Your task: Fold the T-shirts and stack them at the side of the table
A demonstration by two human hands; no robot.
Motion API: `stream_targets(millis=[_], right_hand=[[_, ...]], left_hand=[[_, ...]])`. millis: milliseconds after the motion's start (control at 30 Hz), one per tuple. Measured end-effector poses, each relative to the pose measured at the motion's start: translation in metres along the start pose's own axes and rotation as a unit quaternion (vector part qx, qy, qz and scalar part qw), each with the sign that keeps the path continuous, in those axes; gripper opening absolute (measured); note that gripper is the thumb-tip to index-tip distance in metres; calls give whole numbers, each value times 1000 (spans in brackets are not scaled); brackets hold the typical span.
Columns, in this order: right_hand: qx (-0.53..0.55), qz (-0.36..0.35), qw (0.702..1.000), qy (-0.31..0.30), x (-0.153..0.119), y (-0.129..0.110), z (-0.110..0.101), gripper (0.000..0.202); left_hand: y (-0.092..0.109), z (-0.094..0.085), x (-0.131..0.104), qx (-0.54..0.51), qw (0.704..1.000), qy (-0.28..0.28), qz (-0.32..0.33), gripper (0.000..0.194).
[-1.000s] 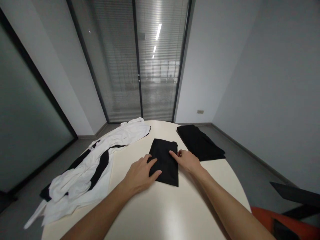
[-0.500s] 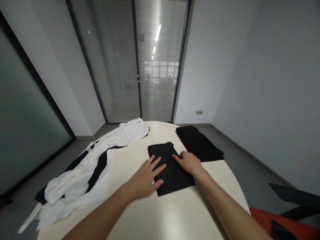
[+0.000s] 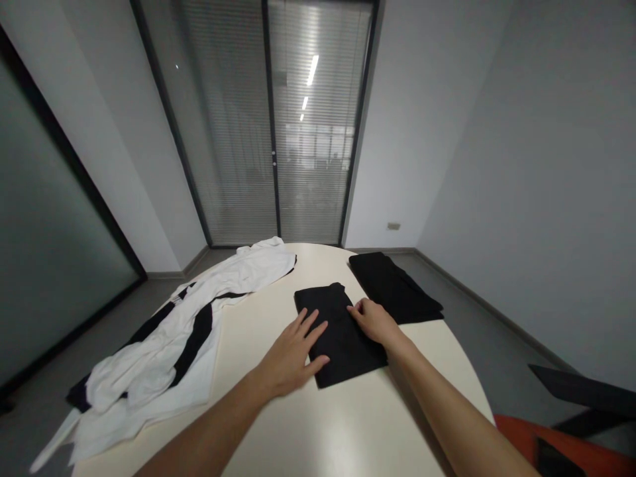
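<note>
A folded black cloth (image 3: pixel 340 341) lies flat at the middle of a pale round table (image 3: pixel 258 331). My left hand (image 3: pixel 293 354) rests on its left edge, fingers spread. At the cloth's right edge is my right hand (image 3: pixel 375 321), its thumb and forefinger pinched together on the fabric. Past my right hand, near the table's right edge, lies a second folded black cloth (image 3: pixel 392 288). Its near left part comes close to my right hand.
A loose white and black garment (image 3: pixel 199 318) stretches along the table's left side, with one strip hanging over the edge. A red chair (image 3: pixel 561 447) stands at the lower right. Beyond the table are glass panels with blinds (image 3: pixel 318 172).
My right thumb and forefinger have closed together at the cloth's right edge. My left hand has shifted very slightly to the right. The view has moved a little.
</note>
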State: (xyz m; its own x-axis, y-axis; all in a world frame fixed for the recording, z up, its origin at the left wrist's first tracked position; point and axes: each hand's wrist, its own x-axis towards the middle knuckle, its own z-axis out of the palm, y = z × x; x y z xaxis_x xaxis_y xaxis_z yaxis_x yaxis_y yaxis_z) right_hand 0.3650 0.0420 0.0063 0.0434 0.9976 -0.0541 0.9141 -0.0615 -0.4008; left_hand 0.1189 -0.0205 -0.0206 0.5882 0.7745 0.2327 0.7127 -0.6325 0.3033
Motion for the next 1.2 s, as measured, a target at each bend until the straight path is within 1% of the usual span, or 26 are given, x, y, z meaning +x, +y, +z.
stream_targets(millis=[67,133,167,233,300,367,467,600,667,733,833,967,1133,1200], right_hand=[[14,-3,1000,15,1,-1,1,31],[18,10,999,29,2,-1,0,40],[15,21,999,25,3,0,-2,46],[9,37,999,-9,3,1,-4,54],[7,34,998,-45,4,3,-7,57],[9,19,999,-49,5,4,-7,54],[25,-5,999,-18,8,2,-5,44],[74,-35,996,22,15,-1,-8,31],[86,-48,994,40,20,0,-14,25],[92,-63,992,53,27,3,-24,23],[96,-92,989,68,41,11,-40,21],[100,-135,980,105,63,22,-60,22],[111,-134,975,140,85,26,-82,20],[132,-133,972,144,91,28,-93,20]], left_hand=[[-2,2,0,2,1000,16,-11,70],[-2,4,0,8,1000,20,-19,70],[-2,4,0,11,1000,17,-22,70],[-2,4,0,14,1000,7,-24,70],[-2,3,-1,13,1000,2,-23,69],[-3,3,-1,11,1000,1,-19,69],[-4,5,-2,3,1000,11,-18,69],[-6,8,-2,-5,998,27,-65,71],[-7,10,-3,-7,996,18,-82,73],[-8,11,-3,-10,997,3,-83,73],[-9,10,-3,-7,996,-12,-84,72],[-8,9,-3,1,996,-27,-87,72],[-7,7,-3,2,995,-37,-89,73],[-7,7,-2,0,995,-39,-90,73]])
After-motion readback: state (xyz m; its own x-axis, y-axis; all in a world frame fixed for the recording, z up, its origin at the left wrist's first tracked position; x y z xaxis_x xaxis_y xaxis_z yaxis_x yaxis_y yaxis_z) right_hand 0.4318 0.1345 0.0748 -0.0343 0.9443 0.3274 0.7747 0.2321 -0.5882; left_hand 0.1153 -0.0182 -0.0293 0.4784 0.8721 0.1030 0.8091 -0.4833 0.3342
